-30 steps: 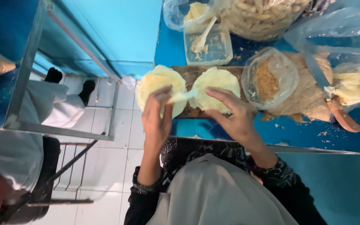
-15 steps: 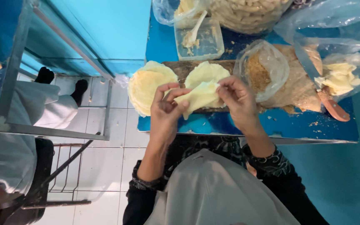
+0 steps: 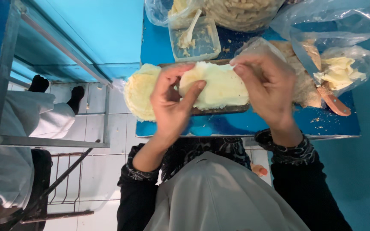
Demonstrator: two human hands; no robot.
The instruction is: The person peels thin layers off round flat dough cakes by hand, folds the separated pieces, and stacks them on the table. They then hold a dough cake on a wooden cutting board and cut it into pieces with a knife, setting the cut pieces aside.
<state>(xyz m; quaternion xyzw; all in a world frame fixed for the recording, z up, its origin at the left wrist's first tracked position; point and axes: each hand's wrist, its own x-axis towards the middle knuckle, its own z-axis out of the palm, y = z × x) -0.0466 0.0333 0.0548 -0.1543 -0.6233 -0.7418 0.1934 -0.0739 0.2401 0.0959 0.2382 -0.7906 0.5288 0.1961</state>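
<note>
Pale yellow dough sheet (image 3: 219,85), partly folded, held just above a dark wooden board (image 3: 219,110) near the front edge of a blue table (image 3: 279,122). The left hand (image 3: 172,102) pinches the sheet's left end, thumb on top and fingers curled beneath; the right hand (image 3: 264,83) grips its right end with fingertips closed on the edge. A stack of round dough sheets (image 3: 140,92) lies just left of the left hand, overhanging the table's left edge.

Behind the board stands a clear rectangular plastic tub (image 3: 195,40) with a pale spoon (image 3: 189,32) resting in it. A large clear bag (image 3: 240,13) of pale filling sits at the table's far edge. To the right, a clear bag (image 3: 343,72) holds pale yellow pieces, and an orange-handled knife (image 3: 332,102) lies beside it, near crumbs on the bare blue surface.

The table's front and right edges show open blue surface. Left of the table, white tiled floor (image 3: 108,171) lies open, bounded by a metal frame (image 3: 48,141) and a person in white clothing (image 3: 31,115) with dark socks.
</note>
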